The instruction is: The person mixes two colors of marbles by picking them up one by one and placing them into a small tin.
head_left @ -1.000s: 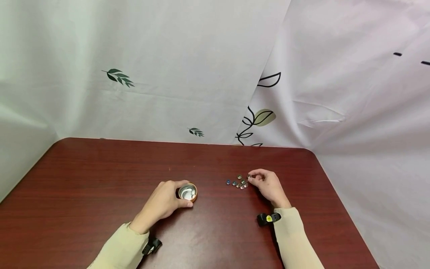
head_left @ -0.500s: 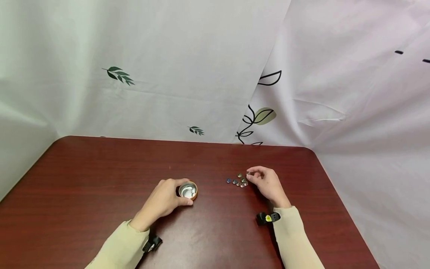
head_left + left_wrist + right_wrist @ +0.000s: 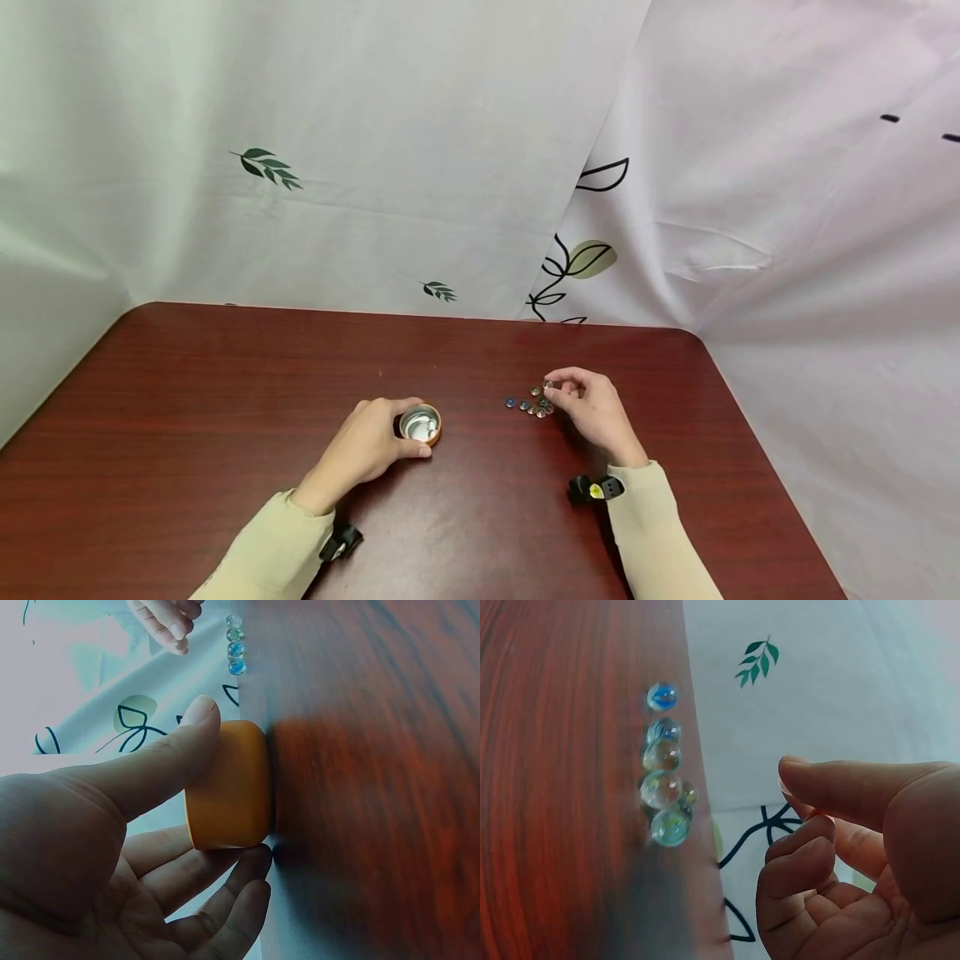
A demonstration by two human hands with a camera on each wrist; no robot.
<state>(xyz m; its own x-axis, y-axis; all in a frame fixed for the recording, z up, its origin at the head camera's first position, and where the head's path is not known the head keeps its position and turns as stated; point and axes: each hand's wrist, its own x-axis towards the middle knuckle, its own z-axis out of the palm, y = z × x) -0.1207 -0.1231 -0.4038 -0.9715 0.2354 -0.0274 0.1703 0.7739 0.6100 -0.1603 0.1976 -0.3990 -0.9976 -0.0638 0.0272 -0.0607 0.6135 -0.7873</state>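
Observation:
My left hand (image 3: 366,442) grips a small round tin (image 3: 234,787), orange outside and silvery inside, with thumb and fingers on opposite sides. It stands upright on the table; bright shapes inside may be reflections. In the head view my right hand (image 3: 597,410) pinches a glass marble (image 3: 548,385) between thumb and index finger, above the tabletop. The right wrist view hides that marble behind the thumb (image 3: 832,780). Several loose marbles (image 3: 662,789) lie in a cluster beside the right hand, clear and greenish, with a blue marble (image 3: 510,402) at the left end.
The reddish-brown wooden table (image 3: 225,392) has rounded far corners. White cloth (image 3: 360,167) with leaf prints hangs behind it and along both sides. Black wrist straps (image 3: 341,543) sit at the cuffs of the pale sleeves (image 3: 270,542).
My right hand has lifted slightly and moved a little left with the pinched marble. The left hand and the tin have stayed in place.

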